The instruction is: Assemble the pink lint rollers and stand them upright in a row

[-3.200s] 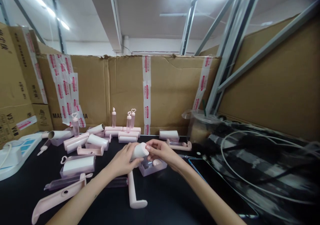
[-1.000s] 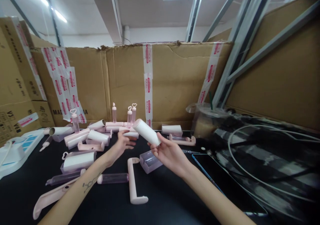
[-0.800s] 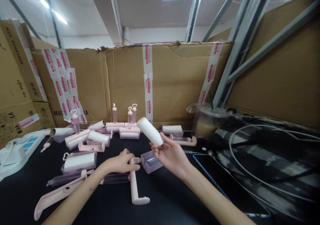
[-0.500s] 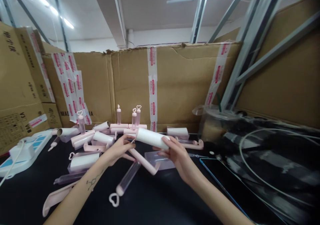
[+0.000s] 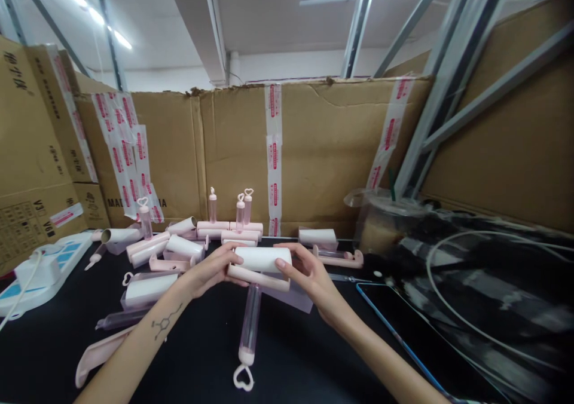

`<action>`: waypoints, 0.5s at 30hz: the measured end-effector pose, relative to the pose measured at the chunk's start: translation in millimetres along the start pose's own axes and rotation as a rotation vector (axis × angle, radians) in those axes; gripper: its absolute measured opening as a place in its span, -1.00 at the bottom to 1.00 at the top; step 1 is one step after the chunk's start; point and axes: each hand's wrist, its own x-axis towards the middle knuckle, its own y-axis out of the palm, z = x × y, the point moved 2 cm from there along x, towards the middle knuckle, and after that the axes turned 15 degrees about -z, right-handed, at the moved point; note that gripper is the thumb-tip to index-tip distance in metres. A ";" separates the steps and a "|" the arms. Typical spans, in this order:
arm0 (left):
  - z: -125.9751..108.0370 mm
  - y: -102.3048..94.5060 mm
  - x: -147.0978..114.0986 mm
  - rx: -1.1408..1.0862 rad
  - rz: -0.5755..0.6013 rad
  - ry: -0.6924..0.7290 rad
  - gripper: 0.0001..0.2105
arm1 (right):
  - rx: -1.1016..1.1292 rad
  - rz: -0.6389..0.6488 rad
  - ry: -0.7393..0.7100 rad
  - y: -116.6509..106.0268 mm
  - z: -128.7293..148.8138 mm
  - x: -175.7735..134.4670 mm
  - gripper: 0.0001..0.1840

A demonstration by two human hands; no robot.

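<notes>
My left hand [image 5: 219,266] is closed around the left end of a pink lint roller frame [image 5: 260,277], whose clear handle [image 5: 251,320] points toward me and ends in a pink heart-shaped loop [image 5: 243,378]. A white sticky paper roll [image 5: 262,259] lies level along the frame, just above its bar. My right hand [image 5: 309,272] grips the roll's right end between thumb and fingers, close to the frame's upturned right end. Behind and below my hands, a clear plastic cover [image 5: 291,296] rests on the black table, partly hidden.
Several lint rollers, some standing on pink covers [image 5: 213,229], fill the back left. One white roll [image 5: 317,236] sits behind my right hand. At left is a power strip [image 5: 54,272]; at right, a phone [image 5: 403,326], a drink cup [image 5: 383,230] and a cable [image 5: 430,266].
The white roll has come down and left, levelling out along the frame. The frame has turned closer to horizontal, and its handle now points almost straight toward me.
</notes>
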 end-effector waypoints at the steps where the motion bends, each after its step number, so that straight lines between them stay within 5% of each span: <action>1: 0.3 -0.1 0.6 0.002 -0.025 -0.008 -0.66 | 0.005 0.010 0.008 0.6 -1.1 -0.1 -0.58; 15: -9.7 8.0 -9.9 0.047 -0.169 -0.006 -0.64 | 0.015 -0.021 0.037 2.7 -10.3 3.4 -0.64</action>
